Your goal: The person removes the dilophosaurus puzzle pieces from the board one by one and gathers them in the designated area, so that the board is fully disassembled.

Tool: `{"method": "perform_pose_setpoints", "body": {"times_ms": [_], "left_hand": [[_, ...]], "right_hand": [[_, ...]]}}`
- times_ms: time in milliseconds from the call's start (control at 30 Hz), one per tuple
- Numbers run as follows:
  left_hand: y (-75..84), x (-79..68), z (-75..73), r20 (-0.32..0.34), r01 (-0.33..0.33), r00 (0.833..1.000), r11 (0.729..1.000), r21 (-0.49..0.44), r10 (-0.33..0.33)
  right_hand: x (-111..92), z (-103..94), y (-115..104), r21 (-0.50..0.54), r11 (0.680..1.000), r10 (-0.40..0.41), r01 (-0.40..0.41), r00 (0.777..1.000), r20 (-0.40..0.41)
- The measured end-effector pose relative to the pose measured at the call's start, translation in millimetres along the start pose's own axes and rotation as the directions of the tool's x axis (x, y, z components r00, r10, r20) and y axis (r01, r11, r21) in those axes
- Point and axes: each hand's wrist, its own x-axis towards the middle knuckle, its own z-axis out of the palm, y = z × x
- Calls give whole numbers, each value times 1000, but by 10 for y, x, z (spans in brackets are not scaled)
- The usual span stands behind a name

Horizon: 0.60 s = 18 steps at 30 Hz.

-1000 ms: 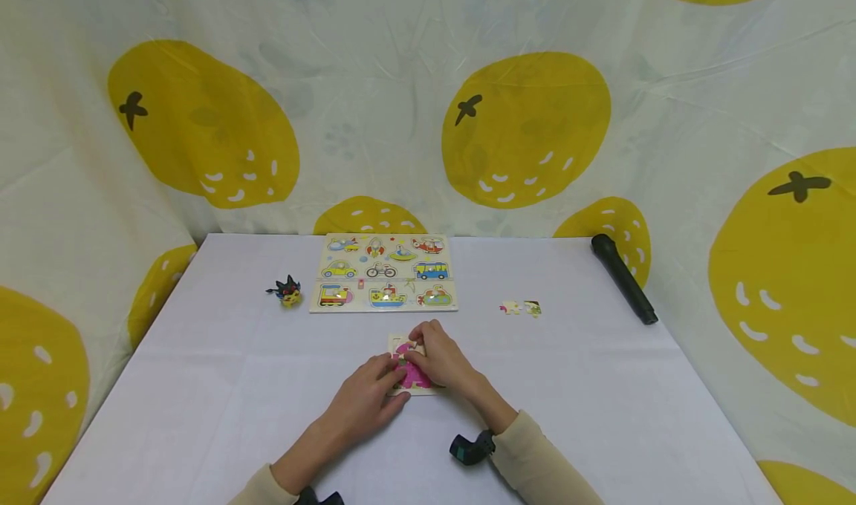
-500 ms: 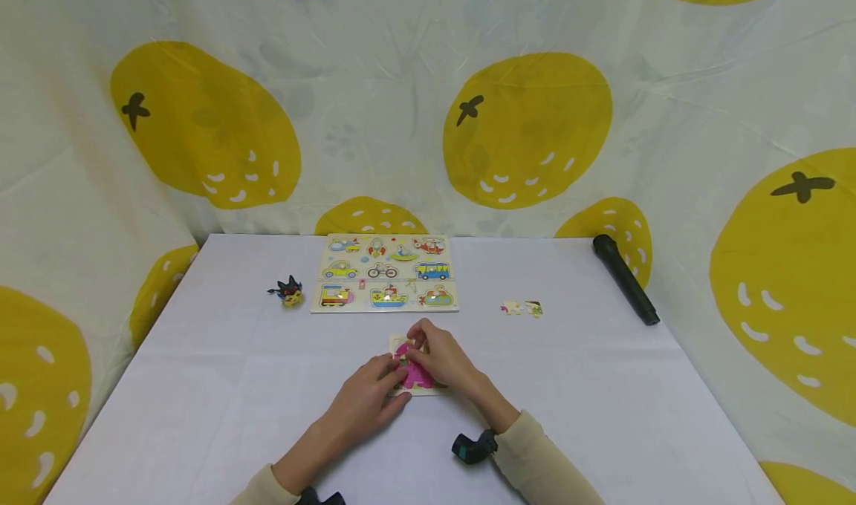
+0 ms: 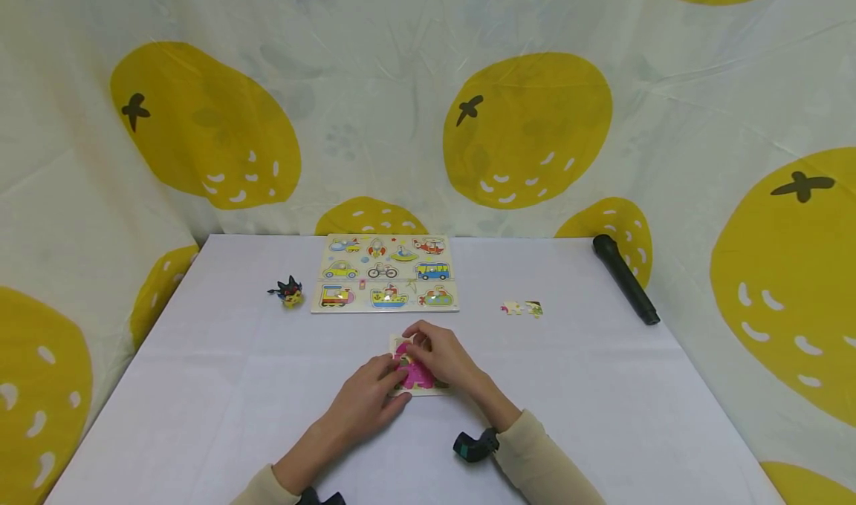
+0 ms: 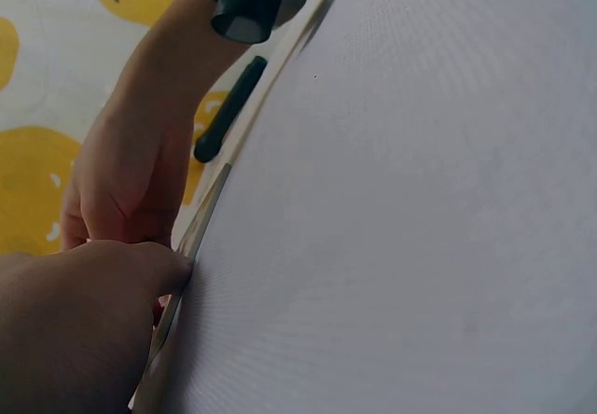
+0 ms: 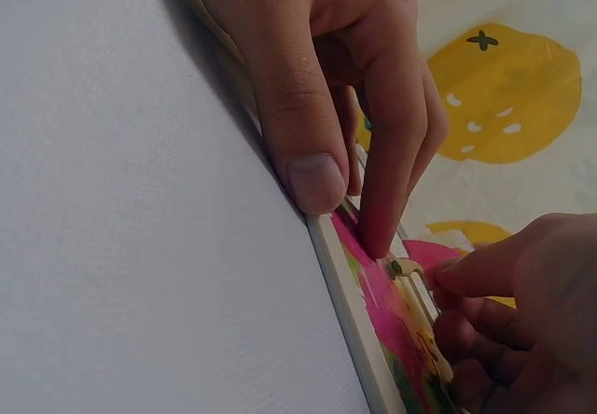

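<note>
A small jigsaw puzzle (image 3: 417, 378) with a pink picture lies in its pale tray near the middle of the white table. My left hand (image 3: 370, 393) rests on its left side; in the right wrist view the thumb touches the tray's near edge and a finger presses the picture. Over the upper right part, my right hand (image 3: 446, 356) pinches a puzzle piece (image 5: 431, 252), partly pink, between thumb and index finger. That piece is tilted up, above the tray. Both hands cover much of the picture.
Behind the puzzle lies a wooden vehicle peg puzzle (image 3: 384, 273). A small dark and yellow figurine (image 3: 290, 292) stands left of it. Loose puzzle pieces (image 3: 521, 308) lie to the right. A black microphone (image 3: 625, 278) lies by the right edge, before the fruit-patterned curtain (image 3: 374, 119).
My right hand has shifted slightly left over the puzzle, its fingers still on the piece. The left hand stays in place.
</note>
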Motion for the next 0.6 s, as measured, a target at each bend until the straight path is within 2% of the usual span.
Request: {"method": "perform_pose_setpoints", "body": {"times_ms": [267,400,600], "left_hand": [[7,0,-4,7,12,1000,1000,-4,-12],[8,-1,0,-8,2,1000,1000,-6,-2],[9,1,2,8,18,1000,1000,-16,-18]], "right_hand": [[12,-52,41,39,999,27,-24,996,-82],[22,-91,72,80,996,56,-47,993,-106],[41,-160,122,124,990,82,-65,986,-143]]}}
